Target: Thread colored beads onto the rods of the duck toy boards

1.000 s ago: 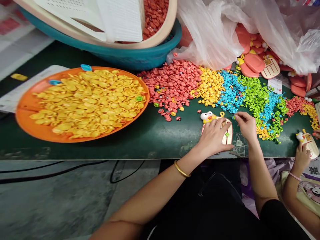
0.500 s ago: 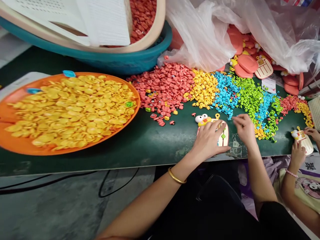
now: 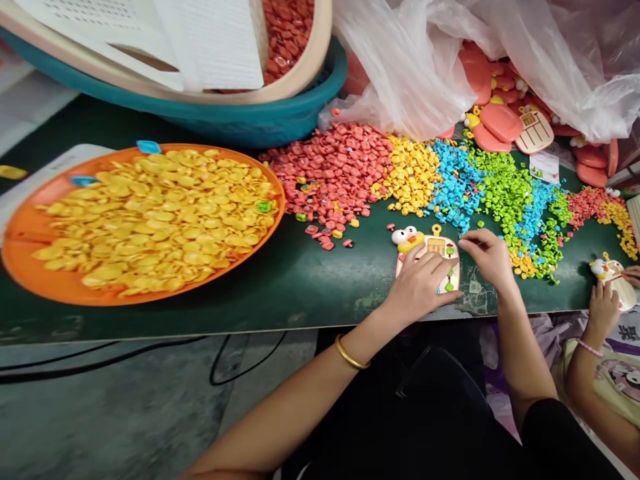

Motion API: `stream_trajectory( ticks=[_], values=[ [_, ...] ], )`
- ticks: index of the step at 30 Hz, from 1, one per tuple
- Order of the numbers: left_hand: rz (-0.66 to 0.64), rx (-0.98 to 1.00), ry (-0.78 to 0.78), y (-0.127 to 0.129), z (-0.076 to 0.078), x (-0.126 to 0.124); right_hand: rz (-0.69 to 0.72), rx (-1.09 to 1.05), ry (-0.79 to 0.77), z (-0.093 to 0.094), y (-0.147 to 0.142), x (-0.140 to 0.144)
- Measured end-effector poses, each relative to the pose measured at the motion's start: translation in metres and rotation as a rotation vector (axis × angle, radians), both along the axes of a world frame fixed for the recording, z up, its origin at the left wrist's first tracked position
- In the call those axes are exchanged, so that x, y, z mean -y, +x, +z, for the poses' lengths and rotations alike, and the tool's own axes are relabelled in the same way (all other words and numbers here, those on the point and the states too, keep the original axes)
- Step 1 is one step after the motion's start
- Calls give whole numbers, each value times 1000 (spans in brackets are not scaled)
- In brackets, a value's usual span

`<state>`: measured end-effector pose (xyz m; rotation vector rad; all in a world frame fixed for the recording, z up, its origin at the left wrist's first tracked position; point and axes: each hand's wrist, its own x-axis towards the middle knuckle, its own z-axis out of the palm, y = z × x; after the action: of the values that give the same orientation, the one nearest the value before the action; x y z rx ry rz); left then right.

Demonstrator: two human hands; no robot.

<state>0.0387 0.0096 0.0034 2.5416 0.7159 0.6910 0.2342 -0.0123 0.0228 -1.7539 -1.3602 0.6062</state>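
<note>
- Head view: the left hand [image 3: 417, 287] lies flat, fingers spread, on the duck-faced toy board [image 3: 431, 257] at the near edge of the green counter [image 3: 300, 273].
- The right hand [image 3: 487, 257] sits just beside the board's right edge, fingertips pinched together; it seems to grip a small piece, too tiny to tell.
- Behind lie heaps of red pieces [image 3: 335, 173], yellow pieces [image 3: 413, 173], blue pieces [image 3: 457, 183] and green pieces [image 3: 503, 190].
- Left, an orange tray [image 3: 20, 233] carries yellow caps [image 3: 155, 217].
- Far right, another person's hand [image 3: 603, 307] holds a similar toy [image 3: 617, 277].
</note>
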Motion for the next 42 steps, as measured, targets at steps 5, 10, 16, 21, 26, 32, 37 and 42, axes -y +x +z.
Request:
stream_trajectory(
  ticks=[5,10,16,21,26,32,37,42],
  values=[
    [120,-36,-67,1,3,2,-16,-11,-12,-14,-18,-16],
    [170,-72,-119,5,5,-1,-37,33,-11,-14,-30,-5],
    [61,-66,-58,3,7,-5,-32,252,65,-7,-9,35],
    [6,31,-46,2,5,-9,-199,570,42,-13,31,37],
    [42,180,-182,5,11,-3,-75,648,-64,-9,33,23],
    [168,383,-485,8,33,25,-18,88,103,15,-19,44],
    [211,483,-758,4,44,39,-16,-231,212,28,-60,68],
    [157,407,-887,-4,49,30,137,-6,244,30,-46,68]
  ],
)
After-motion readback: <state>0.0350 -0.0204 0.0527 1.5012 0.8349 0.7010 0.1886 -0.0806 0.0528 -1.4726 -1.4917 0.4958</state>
